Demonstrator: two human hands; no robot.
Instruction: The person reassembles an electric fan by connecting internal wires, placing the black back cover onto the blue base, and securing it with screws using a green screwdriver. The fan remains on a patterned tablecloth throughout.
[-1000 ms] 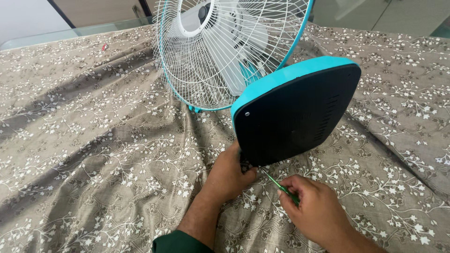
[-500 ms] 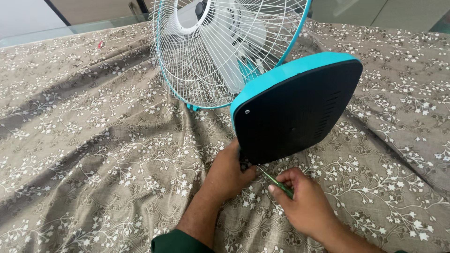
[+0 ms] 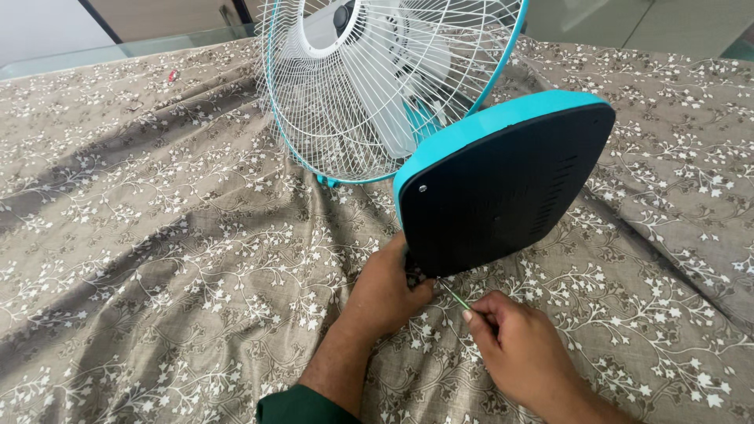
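A table fan lies on its side on a patterned brown bedsheet [image 3: 157,259]. Its black underside with a turquoise rim, the fan base [image 3: 503,184], faces me. The white wire grille [image 3: 369,86] with a turquoise ring is behind it. My left hand [image 3: 385,294] grips the lower left corner of the base. My right hand [image 3: 518,349] pinches a thin green screwdriver [image 3: 454,296], whose tip points at the base's bottom edge beside my left thumb. A small screw head [image 3: 422,188] shows at the base's upper left.
The sheet is rumpled into long folds across the bed. A small red object [image 3: 174,76] lies far left near the bed's edge. A glass-like surface and wall run along the top of the view.
My right hand slid slightly right and lower along the screwdriver, covering more of its green handle. The fan base shifted a little to the right. My left hand keeps its hold.
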